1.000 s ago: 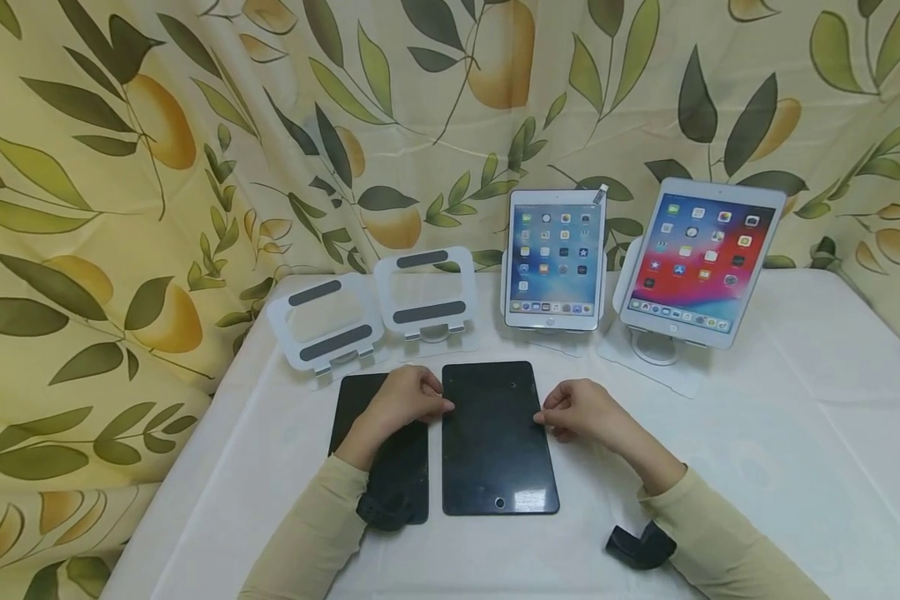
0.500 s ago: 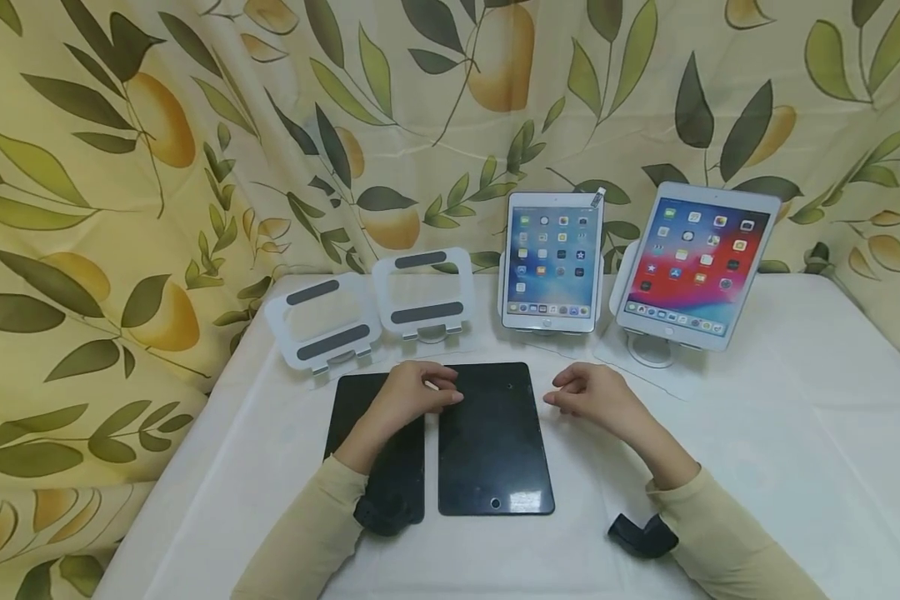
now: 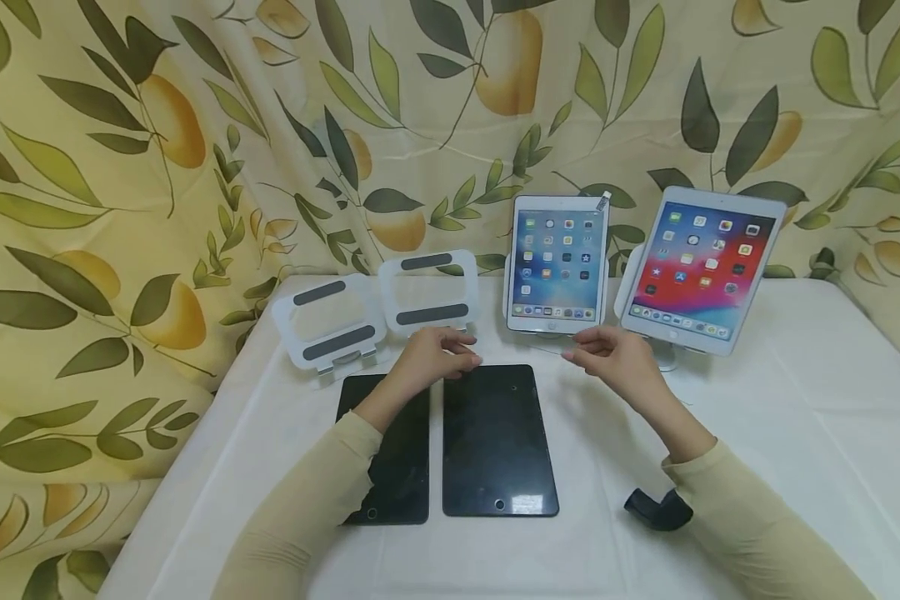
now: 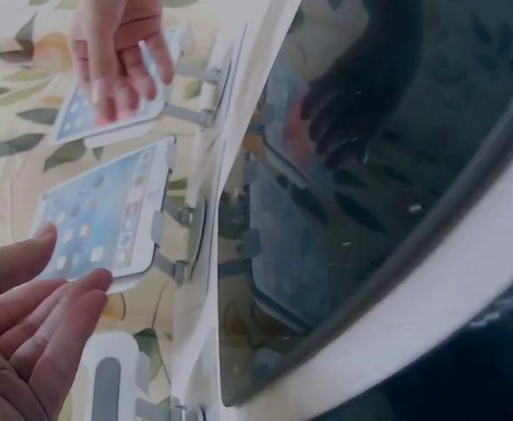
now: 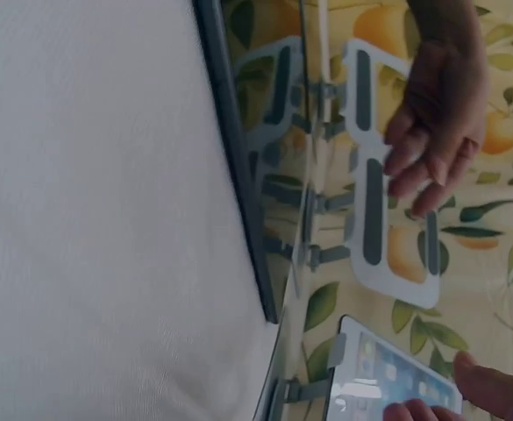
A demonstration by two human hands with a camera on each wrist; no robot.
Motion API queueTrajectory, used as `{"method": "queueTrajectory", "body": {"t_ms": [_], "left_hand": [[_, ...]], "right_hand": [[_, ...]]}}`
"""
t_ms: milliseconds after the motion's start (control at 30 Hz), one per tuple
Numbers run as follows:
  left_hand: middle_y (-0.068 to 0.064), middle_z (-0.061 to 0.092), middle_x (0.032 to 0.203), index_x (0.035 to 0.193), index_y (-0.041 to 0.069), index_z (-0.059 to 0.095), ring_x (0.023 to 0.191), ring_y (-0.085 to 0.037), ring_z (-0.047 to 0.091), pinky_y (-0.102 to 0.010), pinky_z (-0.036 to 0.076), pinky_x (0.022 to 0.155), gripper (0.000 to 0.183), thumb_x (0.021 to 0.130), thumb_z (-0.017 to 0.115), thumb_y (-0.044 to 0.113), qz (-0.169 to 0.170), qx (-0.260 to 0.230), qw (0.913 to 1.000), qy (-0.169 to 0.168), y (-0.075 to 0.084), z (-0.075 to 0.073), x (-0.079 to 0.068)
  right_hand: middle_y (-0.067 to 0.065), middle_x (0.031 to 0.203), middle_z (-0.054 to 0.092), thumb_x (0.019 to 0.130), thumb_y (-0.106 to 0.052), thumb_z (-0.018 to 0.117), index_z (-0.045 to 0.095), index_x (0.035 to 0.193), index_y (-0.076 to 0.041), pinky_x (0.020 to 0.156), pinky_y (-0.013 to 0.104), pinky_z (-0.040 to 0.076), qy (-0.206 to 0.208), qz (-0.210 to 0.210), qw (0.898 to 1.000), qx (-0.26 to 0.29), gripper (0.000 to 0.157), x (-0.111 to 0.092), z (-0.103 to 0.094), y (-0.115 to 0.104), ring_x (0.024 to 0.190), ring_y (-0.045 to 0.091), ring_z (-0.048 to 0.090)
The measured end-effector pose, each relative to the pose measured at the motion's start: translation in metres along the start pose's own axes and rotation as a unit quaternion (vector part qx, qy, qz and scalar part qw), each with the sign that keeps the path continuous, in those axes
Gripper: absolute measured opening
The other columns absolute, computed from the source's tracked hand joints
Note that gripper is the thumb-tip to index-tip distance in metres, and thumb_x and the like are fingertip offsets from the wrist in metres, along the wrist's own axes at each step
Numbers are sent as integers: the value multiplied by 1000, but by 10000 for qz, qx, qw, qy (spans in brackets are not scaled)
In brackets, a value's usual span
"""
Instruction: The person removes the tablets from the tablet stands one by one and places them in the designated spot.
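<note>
My left hand (image 3: 435,358) hovers at the far edge of the right-hand black tablet (image 3: 498,442), its thumb and fingers apart with nothing between them in the left wrist view. A second black tablet (image 3: 405,483) lies flat beside it, partly covered by my left forearm. My right hand (image 3: 615,358) is raised before the lower edges of two lit tablets on stands, fingers loosely bent and holding nothing. The nearer lit tablet (image 3: 557,262) has a blue home screen and a small tag at its top corner. The other lit tablet (image 3: 701,267), red and blue, leans at the right.
Two white stands with grey pads, the left stand (image 3: 328,325) and the right stand (image 3: 429,292), stand at the back left. A white cloth (image 3: 810,450) covers the table. Behind it hangs a fruit-patterned curtain (image 3: 450,167). A black wrist strap piece (image 3: 660,510) hangs by my right sleeve.
My hands have left the side edges of the right-hand black tablet and moved forward and up, toward the stands. The black tablets stay where they lay.
</note>
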State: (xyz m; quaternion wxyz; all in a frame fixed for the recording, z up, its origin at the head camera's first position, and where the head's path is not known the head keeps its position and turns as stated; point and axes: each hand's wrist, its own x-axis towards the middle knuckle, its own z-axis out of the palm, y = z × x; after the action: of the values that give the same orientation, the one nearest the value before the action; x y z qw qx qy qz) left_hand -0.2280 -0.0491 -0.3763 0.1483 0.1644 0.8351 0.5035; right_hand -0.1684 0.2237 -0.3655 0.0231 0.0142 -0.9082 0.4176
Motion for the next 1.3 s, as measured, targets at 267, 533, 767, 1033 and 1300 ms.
{"method": "queueTrajectory", "body": {"t_ms": [267,533,767,1033,1300], "left_hand": [[-13,70,103,124,4,60,86,-24,70,-28,57,67,46,82,74,14,-8,-315,9995,-41,17,7,26],[-11,67,115,133,5,53,95,-21,68,-26,56,73,56,82,74,19,73,-63,9996,262,31,16,48],[-9,66,117,132,7,54,104,-21,64,-27,55,77,60,79,77,20,66,-432,9947,930,41,23,68],[-10,60,126,135,8,50,110,-21,62,-30,52,88,61,81,76,18,-59,-664,9891,1310,48,29,89],[-12,60,126,134,4,50,113,-22,60,-28,51,90,59,81,75,13,-100,-735,9830,1678,58,35,102]], "right_hand": [[24,106,66,88,-35,67,57,122,5,65,13,50,895,-7,9959,166,53,14,-8,-2,94,36,65],[24,114,62,88,-32,66,53,129,3,85,42,52,1328,190,9905,316,55,33,-16,-4,105,38,61],[22,129,55,89,-34,65,45,137,0,92,49,48,1397,436,9882,447,62,48,-22,-4,116,38,56],[23,134,49,88,-33,66,38,142,-2,95,50,46,1412,662,9871,363,68,66,-27,-7,119,39,52],[21,138,47,88,-34,65,34,144,-3,95,49,46,1326,849,9874,169,71,81,-29,-11,121,38,50]]}}
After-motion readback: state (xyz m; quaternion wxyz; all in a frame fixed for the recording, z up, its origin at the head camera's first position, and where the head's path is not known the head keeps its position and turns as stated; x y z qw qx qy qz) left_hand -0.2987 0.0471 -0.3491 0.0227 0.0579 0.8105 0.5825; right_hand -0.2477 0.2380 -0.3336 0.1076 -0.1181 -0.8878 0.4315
